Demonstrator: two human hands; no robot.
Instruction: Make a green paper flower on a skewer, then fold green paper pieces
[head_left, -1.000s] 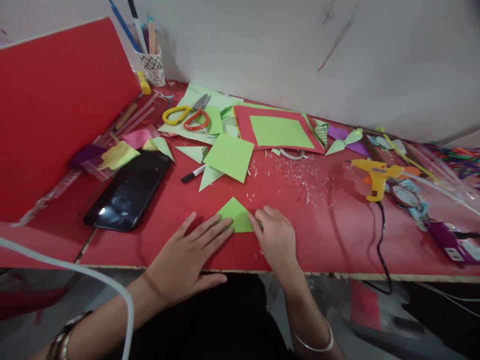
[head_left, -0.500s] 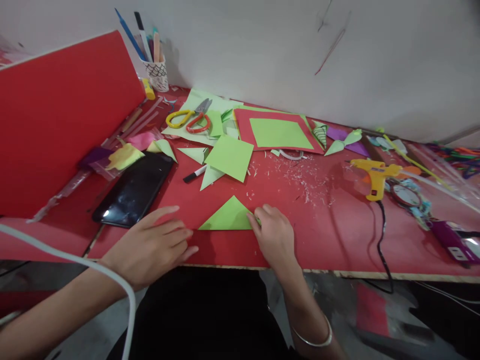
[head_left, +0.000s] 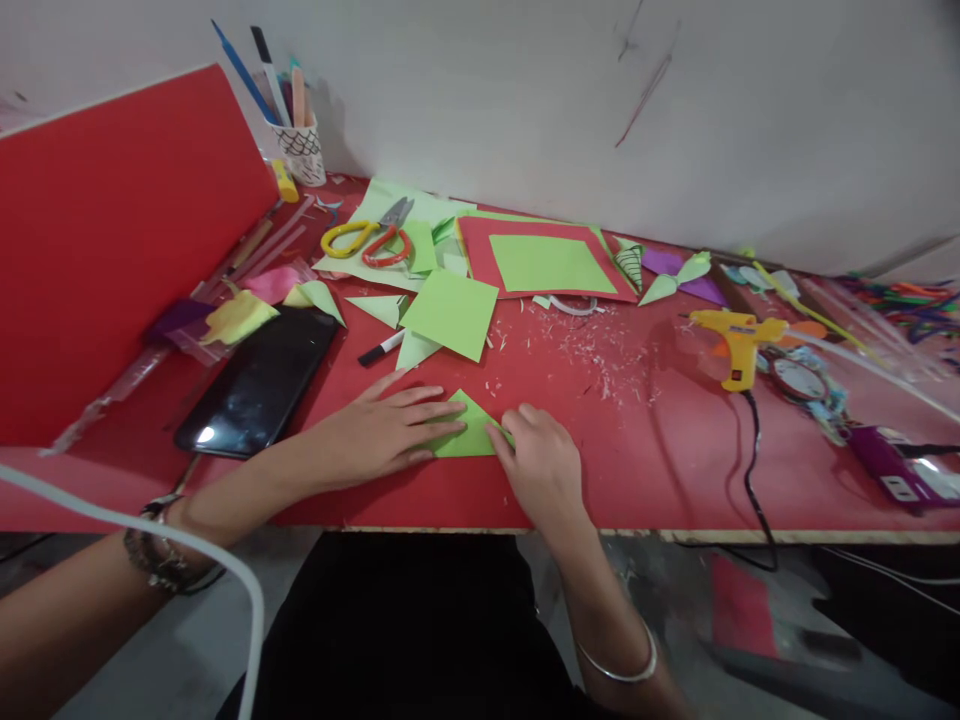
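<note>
A light green sheet of paper [head_left: 474,432], folded into a triangle, lies on the red tabletop close to the front edge. My left hand [head_left: 379,432] rests flat with its fingers stretched out over the paper's left part, hiding that corner. At the opposite corner, my right hand [head_left: 544,462] is closed, with thumb and finger pinching the paper's edge. Just beyond the triangle lies a flat green paper square [head_left: 451,312], partly on top of a pale green paper piece [head_left: 415,350] and beside a black-capped marker [head_left: 381,348].
Left of the hands lies a black phone [head_left: 259,385], near a big red board [head_left: 120,260]. Scissors [head_left: 386,240] and a pen cup [head_left: 300,155] are farther back. A yellow glue gun [head_left: 739,345] with a black cord lies right. A white cable [head_left: 187,540] crosses my left forearm.
My left hand has moved right and forward from the table edge onto the folded paper, fingers spread. My right hand keeps its pinch on the right corner. The view has shifted slightly.
</note>
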